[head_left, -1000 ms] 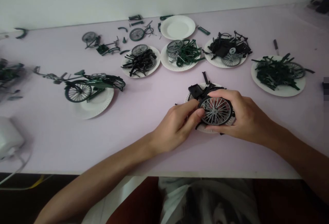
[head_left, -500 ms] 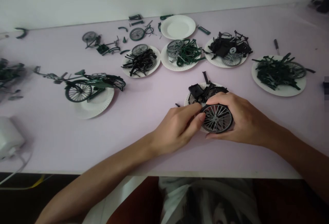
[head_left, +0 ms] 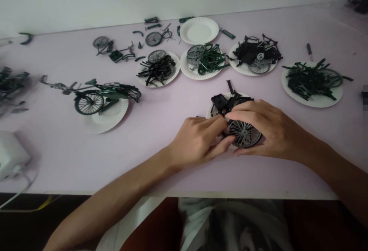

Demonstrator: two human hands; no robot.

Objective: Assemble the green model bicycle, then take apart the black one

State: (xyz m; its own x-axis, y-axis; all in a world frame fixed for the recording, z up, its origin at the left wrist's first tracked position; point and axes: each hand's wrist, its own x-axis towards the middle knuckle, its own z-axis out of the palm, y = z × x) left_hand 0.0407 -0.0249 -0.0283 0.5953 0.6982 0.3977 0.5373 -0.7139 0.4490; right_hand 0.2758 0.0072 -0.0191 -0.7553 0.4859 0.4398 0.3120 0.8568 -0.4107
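Both hands are closed around a small spoked model bicycle wheel (head_left: 244,132) with a dark tyre, held over a paper plate (head_left: 209,109) of black model parts. My left hand (head_left: 201,137) pinches the wheel's left edge between thumb and fingers. Curved over the top and under the bottom of the rim, my right hand (head_left: 267,128) grips it from the right. Just beyond the fingers, a black box-shaped part (head_left: 219,101) lies on the plate. My fingers hide part of the tyre and much of the plate.
At the left, a green model bicycle (head_left: 106,91) rests on a white plate (head_left: 115,120). Plates of black parts (head_left: 159,68) and green parts (head_left: 310,80) stand farther back, near a bare plate (head_left: 199,31). A screwdriver (head_left: 309,50) lies at the right, a white adapter (head_left: 13,155) at the left.
The wheel has shifted slightly right in my hands. My right fingers now reach farther over its top, and the left thumb has moved a little right and down.
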